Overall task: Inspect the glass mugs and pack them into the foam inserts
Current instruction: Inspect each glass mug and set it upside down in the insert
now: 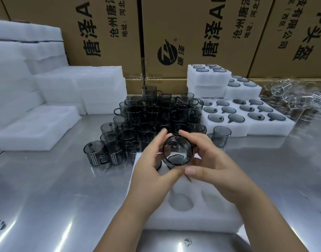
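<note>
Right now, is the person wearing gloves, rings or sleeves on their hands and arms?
No. The left hand and right hand are both bare: no gloves, rings or watch show. The left forearm and right forearm are bare too, no sleeve in view.

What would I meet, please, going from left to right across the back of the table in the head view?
Stacked empty foam inserts → pile of grey glass mugs → foam inserts filled with mugs → heap of clear glassware.
</note>
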